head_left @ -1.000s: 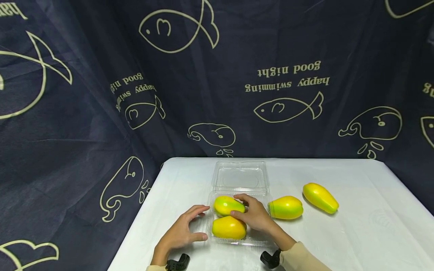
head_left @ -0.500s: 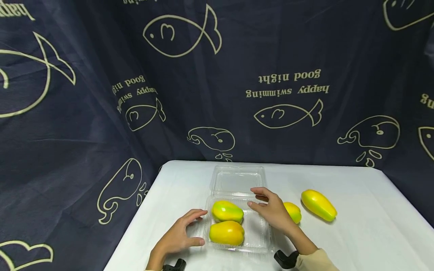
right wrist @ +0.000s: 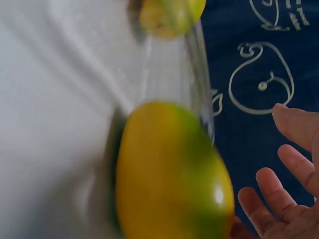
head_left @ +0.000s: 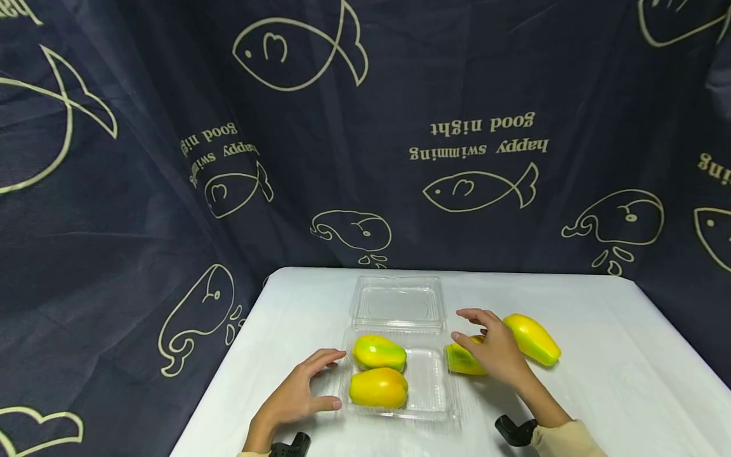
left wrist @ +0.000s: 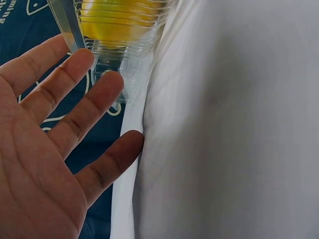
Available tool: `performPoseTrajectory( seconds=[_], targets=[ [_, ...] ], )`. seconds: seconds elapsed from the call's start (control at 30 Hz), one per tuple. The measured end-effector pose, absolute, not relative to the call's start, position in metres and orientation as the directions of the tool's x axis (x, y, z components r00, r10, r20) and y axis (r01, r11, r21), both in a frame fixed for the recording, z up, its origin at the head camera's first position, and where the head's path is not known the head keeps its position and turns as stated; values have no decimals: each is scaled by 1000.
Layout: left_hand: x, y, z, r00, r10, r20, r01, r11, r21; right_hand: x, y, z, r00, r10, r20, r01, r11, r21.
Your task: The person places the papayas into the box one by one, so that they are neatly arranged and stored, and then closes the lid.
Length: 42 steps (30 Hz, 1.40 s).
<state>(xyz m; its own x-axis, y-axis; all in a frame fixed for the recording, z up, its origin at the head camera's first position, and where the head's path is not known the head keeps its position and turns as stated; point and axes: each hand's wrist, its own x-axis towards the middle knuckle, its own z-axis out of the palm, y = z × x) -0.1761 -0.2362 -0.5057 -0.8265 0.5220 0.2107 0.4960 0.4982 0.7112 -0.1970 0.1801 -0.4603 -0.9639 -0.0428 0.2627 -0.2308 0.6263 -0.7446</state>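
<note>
Two yellow-green papayas lie in the near tray of an open clear plastic clamshell box point(head_left: 428, 381): one papaya point(head_left: 379, 352) behind, the other papaya point(head_left: 379, 388) in front. My left hand point(head_left: 297, 390) is at the box's left side, fingers spread and holding nothing; in the left wrist view its fingertips are near the ribbed wall. Just right of the box lies a third papaya point(head_left: 464, 360), partly hidden by my right hand point(head_left: 495, 349). That hand hovers over it with relaxed fingers, and in the right wrist view this papaya point(right wrist: 172, 174) sits beside the fingers.
Another papaya point(head_left: 532, 339) lies farther right on the white-covered table point(head_left: 617, 381). The box's lid point(head_left: 398, 301) is folded back, away from me. A dark curtain point(head_left: 354, 139) printed with fish and whales hangs behind and at the left.
My right hand has left the rear papaya in the box and moved right, over the papaya beside the box. The left hand has stayed almost in place.
</note>
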Motion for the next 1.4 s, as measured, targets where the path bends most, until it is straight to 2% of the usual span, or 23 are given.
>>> performPoseTrajectory(
  seconds=[0.37,0.77,1.4],
  targets=[
    [-177,-238,-504,-826,524,209,496,498,712,-191,206,-473,-960,-82,268,-251,678,-691],
    [-175,-236,-504,-826,523,213,500,504,704,-185,215,-485,-956,-113,270,-273,681,-680],
    [-176,-235,-508,-801,547,243,537,476,696,-182,226,-503,-965,-158,208,-261,618,-742]
  ],
)
